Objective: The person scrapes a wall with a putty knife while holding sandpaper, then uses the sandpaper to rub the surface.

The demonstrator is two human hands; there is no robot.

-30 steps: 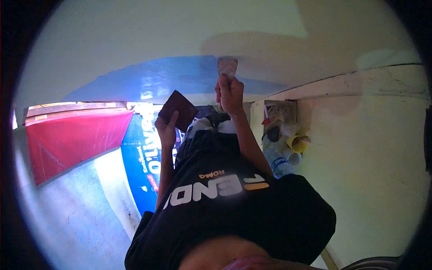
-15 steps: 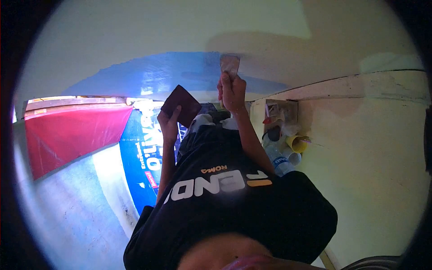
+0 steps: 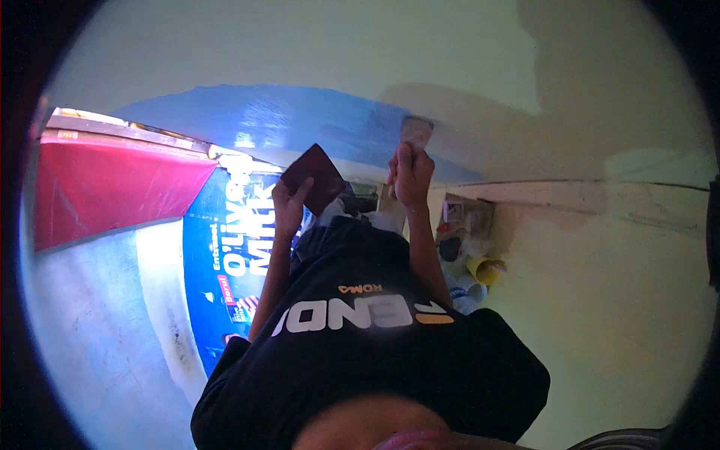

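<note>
My right hand [image 3: 412, 174] is closed round a putty knife [image 3: 417, 130], its wide blade against the wall at the upper edge of a blue patch [image 3: 300, 112]. A dark red, square flat plate [image 3: 316, 178] is in my left hand [image 3: 289, 202], with the thumb lying across its face. The plate is tilted, one corner up, and sits below the blue patch in this view, left of the knife. The pale wall [image 3: 300, 45] spreads above both hands, and a shadow falls on it around the knife.
Low on the right are a yellow container [image 3: 484, 270], a white cup [image 3: 475, 291] and a partly hidden clear bottle [image 3: 461, 301] beside a box-like ledge [image 3: 476, 214]. A red sheet [image 3: 120, 187] and a blue printed banner [image 3: 225, 255] hang at left.
The view has tilted and shifted. My right hand with the putty knife has moved to the right along the blue patch. My left hand keeps its hold on the plate.
</note>
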